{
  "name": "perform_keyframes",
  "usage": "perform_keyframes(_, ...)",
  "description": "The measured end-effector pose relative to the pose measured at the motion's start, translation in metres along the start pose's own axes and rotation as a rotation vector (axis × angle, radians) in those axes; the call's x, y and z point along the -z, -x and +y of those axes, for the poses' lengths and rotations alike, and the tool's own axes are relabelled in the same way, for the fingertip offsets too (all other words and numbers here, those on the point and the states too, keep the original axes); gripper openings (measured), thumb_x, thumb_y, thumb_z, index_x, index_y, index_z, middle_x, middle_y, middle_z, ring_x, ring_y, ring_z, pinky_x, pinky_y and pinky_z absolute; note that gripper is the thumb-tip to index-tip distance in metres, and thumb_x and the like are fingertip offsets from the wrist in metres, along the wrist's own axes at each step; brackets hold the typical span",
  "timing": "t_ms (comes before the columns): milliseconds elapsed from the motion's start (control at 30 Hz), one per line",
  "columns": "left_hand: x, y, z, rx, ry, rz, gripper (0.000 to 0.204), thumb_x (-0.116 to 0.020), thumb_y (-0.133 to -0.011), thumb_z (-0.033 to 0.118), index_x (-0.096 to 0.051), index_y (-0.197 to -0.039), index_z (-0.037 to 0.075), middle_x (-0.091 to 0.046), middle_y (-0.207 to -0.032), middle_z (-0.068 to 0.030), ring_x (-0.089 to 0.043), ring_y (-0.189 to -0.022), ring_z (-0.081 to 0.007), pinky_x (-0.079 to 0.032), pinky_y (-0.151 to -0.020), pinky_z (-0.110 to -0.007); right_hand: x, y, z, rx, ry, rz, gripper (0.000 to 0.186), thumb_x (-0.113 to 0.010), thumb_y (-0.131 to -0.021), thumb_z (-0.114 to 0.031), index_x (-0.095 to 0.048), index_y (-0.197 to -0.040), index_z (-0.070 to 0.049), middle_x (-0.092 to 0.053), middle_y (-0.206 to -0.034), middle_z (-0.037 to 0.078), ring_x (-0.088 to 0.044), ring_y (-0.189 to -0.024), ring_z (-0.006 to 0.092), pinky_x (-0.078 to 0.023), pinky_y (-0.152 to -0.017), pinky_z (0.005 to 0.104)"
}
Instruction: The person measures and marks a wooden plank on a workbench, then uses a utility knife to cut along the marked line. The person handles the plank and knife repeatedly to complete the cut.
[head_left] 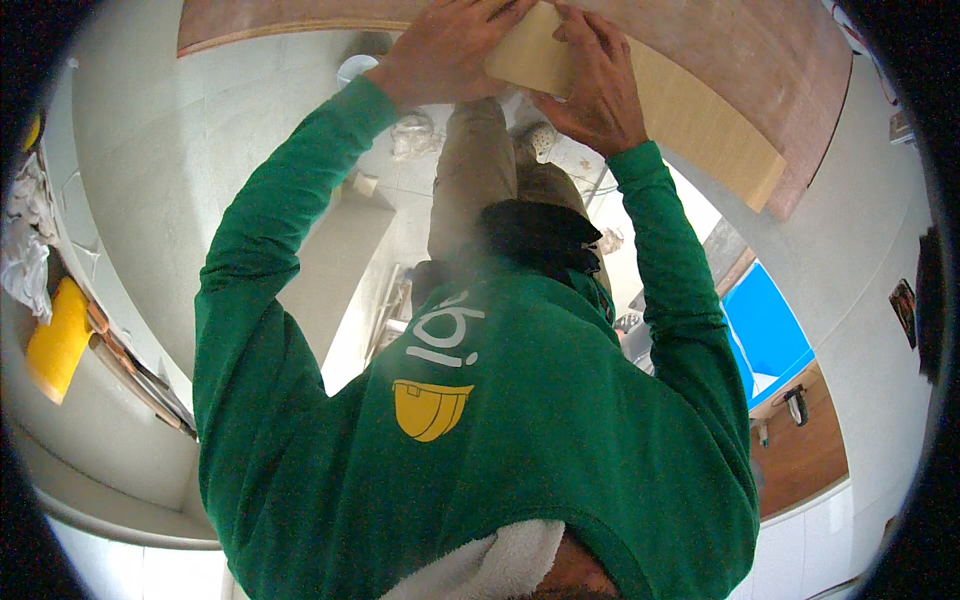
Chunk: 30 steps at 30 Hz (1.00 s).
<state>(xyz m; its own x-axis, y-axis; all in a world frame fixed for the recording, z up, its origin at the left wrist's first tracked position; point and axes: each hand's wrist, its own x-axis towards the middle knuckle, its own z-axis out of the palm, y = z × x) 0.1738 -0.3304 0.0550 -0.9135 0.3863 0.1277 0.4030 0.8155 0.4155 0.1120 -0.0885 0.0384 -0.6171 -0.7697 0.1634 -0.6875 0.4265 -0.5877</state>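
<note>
Both my hands are at the top of the head view, on a light wood-grain strip (pixel 705 125) that curves away to the right in the picture. My left hand (pixel 450 55) is closed at the strip's left part, its fingertips partly cut off by the upper edge. My right hand (pixel 598 85) grips the strip from its near edge, fingers over the face and thumb low along the edge. Behind the strip lies a larger reddish-brown wooden board (pixel 760 50), whose far side runs out of view.
Beneath the hands, a clear plastic bag (pixel 412 135) and a white bucket (pixel 356 68) are on the floor near my legs. A yellow cylinder-like object (pixel 58 340) and crumpled plastic (pixel 25 265) sit at far left. A bright blue panel (pixel 768 325) stands at right, above a brown wooden surface (pixel 805 440).
</note>
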Motion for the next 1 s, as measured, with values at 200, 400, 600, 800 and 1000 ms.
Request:
perform_keyframes(200,-0.003,0.001,0.001,0.0,-0.034,0.003,0.104,-0.089,-0.079,0.044,-0.043,-0.159,-0.003,-0.051,-0.155,-0.0254,-0.047,-0.147,-0.043,-0.034,-0.128,-0.054,0.0,0.004,0.002,-0.009,-0.014,-0.002,0.093,-0.09,-0.079,-0.027,-0.045,-0.156,0.001,-0.047,-0.159,0.029,-0.039,-0.149,0.0512,-0.032,-0.125,0.0615)
perform_keyframes(400,-0.002,0.001,0.0,-0.019,-0.185,-0.003,0.103,-0.087,-0.08,0.047,-0.043,-0.162,0.002,-0.053,-0.155,-0.0202,-0.048,-0.147,-0.0384,-0.033,-0.129,-0.053,-0.006,0.005,0.005,0.024,0.035,-0.027,0.104,-0.09,-0.077,-0.042,-0.041,-0.158,0.0,-0.051,-0.16,0.019,-0.043,-0.15,0.0432,-0.028,-0.13,0.0579)
perform_keyframes(600,-0.002,-0.001,0.006,0.018,-0.163,-0.029,0.106,-0.088,-0.078,0.044,-0.042,-0.163,0.001,-0.053,-0.154,-0.0206,-0.049,-0.145,-0.0408,-0.032,-0.129,-0.055,0.014,-0.006,0.002,0.037,-0.132,-0.025,0.088,-0.085,-0.086,-0.038,-0.046,-0.156,-0.003,-0.05,-0.161,0.02,-0.042,-0.152,0.043,-0.027,-0.13,0.0591)
perform_keyframes(800,0.005,-0.007,0.005,0.067,-0.141,-0.126,0.106,-0.092,-0.077,0.036,-0.041,-0.162,0.001,-0.052,-0.154,-0.0213,-0.047,-0.145,-0.0444,-0.031,-0.128,-0.056,-0.005,-0.058,0.01,0.049,0.36,0.187,0.071,-0.064,-0.103,-0.046,-0.046,-0.161,-0.01,-0.043,-0.169,0.017,-0.039,-0.156,0.0413,-0.026,-0.13,0.0612)
perform_keyframes(1000,0.006,-0.019,0.01,0.085,-0.185,-0.161,0.11,-0.094,-0.072,0.03,-0.041,-0.165,0.006,-0.051,-0.156,-0.0169,-0.049,-0.145,-0.0376,-0.029,-0.129,-0.058,0.038,0.039,0.11,-0.206,0.508,0.208,0.067,-0.058,-0.106,-0.049,-0.043,-0.167,-0.025,-0.042,-0.172,0.012,-0.04,-0.157,0.0387,-0.026,-0.13,0.0625)
